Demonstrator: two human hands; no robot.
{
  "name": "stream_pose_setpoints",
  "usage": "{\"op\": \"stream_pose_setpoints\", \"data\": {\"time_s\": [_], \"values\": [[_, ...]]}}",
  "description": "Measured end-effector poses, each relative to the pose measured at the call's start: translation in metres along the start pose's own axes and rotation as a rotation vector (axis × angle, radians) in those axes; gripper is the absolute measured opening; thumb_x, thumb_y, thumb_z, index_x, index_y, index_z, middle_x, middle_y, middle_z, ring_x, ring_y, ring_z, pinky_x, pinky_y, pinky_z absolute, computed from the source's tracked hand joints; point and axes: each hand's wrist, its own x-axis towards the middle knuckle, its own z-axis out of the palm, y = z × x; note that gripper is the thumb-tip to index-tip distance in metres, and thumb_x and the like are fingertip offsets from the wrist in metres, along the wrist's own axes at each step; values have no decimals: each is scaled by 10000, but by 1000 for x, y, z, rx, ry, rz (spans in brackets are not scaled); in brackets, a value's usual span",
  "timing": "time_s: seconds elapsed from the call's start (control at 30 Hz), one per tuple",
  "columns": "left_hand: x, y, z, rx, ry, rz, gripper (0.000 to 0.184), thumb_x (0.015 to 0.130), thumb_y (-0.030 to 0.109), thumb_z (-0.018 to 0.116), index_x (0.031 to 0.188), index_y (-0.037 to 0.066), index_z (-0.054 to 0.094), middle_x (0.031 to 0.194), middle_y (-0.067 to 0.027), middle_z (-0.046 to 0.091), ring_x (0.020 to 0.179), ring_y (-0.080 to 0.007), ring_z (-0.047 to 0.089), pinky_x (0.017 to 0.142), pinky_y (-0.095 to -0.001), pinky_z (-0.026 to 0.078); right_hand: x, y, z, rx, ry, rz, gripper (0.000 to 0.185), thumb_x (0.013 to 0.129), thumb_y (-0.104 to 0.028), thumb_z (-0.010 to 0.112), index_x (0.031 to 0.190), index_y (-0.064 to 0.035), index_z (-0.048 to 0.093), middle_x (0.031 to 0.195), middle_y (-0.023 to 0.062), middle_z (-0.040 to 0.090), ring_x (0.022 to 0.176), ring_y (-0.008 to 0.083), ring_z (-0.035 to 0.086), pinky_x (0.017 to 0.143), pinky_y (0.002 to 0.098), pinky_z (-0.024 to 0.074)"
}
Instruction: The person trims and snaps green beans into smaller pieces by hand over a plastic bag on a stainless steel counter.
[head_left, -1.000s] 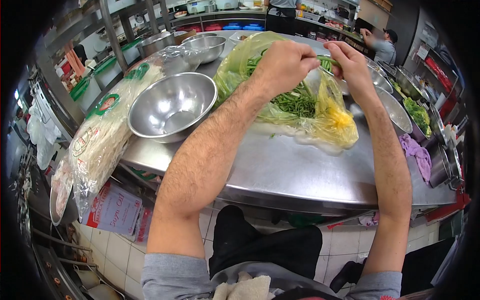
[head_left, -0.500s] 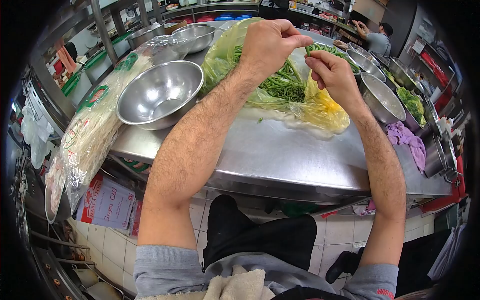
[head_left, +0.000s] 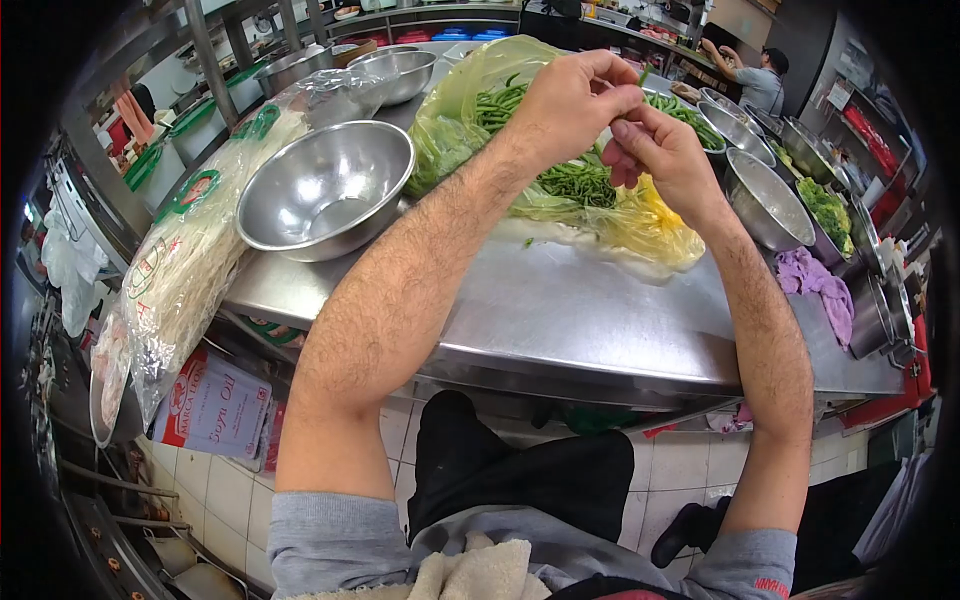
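Above the work table, my left hand (head_left: pixel 582 105) and my right hand (head_left: pixel 668 160) meet with thumbs and fingertips pinched together. A green bean (head_left: pixel 643 76) is between them, its tip poking up above the fingers and the rest hidden. Just beyond and to the left lies an open greenish plastic bag (head_left: pixel 435 135) holding whole green beans (head_left: pixel 500 106). Under my hands sits a heap of small green bean ends (head_left: pixel 578 183) on the plastic, beside a crumpled yellow part of the bag (head_left: pixel 655 225). More green beans (head_left: pixel 688 118) fill a container behind my right hand.
A large steel bowl (head_left: pixel 325 190) stands left on the steel table (head_left: pixel 590 310), beside long plastic-wrapped white noodles (head_left: pixel 205 235). To the right are a metal bowl (head_left: pixel 768 198), a purple cloth (head_left: pixel 815 285) and leafy greens (head_left: pixel 826 215). A person (head_left: pixel 762 85) is at the far right.
My hands have come closer together, the left one shifting slightly right and down. The bean between them now points upward, mostly covered by my fingers.
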Motion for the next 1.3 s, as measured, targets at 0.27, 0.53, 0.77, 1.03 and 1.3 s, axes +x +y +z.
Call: {"op": "stream_pose_setpoints", "data": {"time_s": [0.27,0.53,0.77,1.03,1.3], "values": [[-1,-9,-4,619,-69,277,194,888,166,545,984,33,650,892,-110,635,836,-247,625,756,-362,509,-1,-2,-15,-741,308,-512,256,938,-181,503,1155,-64,573,920,136,612,877,306,609,741,378,487],[-9,-3,-1,848,-225,226,182,863,169,530,912,49,658,875,-102,618,846,-268,623,752,-397,512,-8,-4,-5,-1118,76,-319,157,903,-114,445,939,-10,558,905,158,592,883,342,593,747,445,476],[-5,-4,-1,804,-186,291,189,867,188,541,882,21,629,862,-119,628,834,-286,633,730,-386,511,-2,0,-7,-952,155,-396,183,901,-136,473,909,5,590,787,134,618,757,282,627,673,384,498],[-1,6,8,200,155,19,208,889,193,564,928,-9,593,823,-146,654,755,-259,653,675,-363,515,-6,-9,10,-192,-10,-54,190,888,-142,546,970,9,625,735,34,607,629,97,588,606,223,491],[3,2,4,-8,205,2,206,883,185,577,912,-20,576,777,-142,649,719,-241,664,641,-344,526,-1,-4,0,-51,130,-16,240,926,-232,573,985,-4,618,732,17,618,626,77,582,552,232,449]]}}
